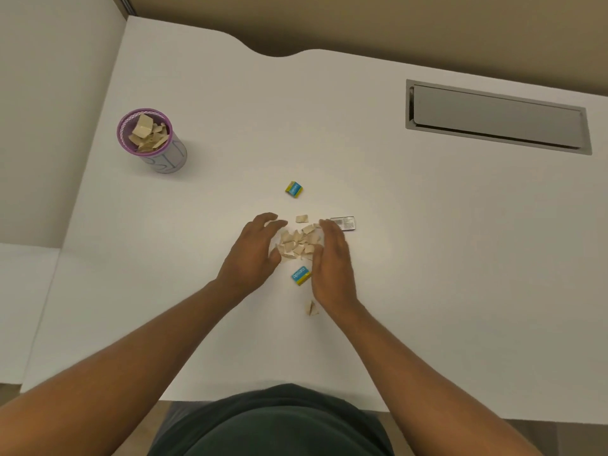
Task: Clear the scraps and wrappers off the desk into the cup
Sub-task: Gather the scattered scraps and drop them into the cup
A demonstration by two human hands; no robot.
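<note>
A pile of several tan paper scraps [300,244] lies mid-desk. My left hand [255,251] cups its left side, fingers curved and apart. My right hand [334,263] stands on edge against its right side, fingers straight. Neither hand holds anything. One blue-and-yellow wrapper [293,189] lies beyond the pile, another [301,275] sits between my wrists. A loose scrap [311,308] rests nearer me, and one more [301,219] just past the pile. A small silver-edged packet [344,223] lies by my right fingertips. The purple-rimmed cup [171,156] stands far left, holding several scraps.
The white desk [427,258] has a grey cable hatch [496,116] at the back right and a curved notch in its far edge. A white partition wall runs along the left. The front edge is close to my body.
</note>
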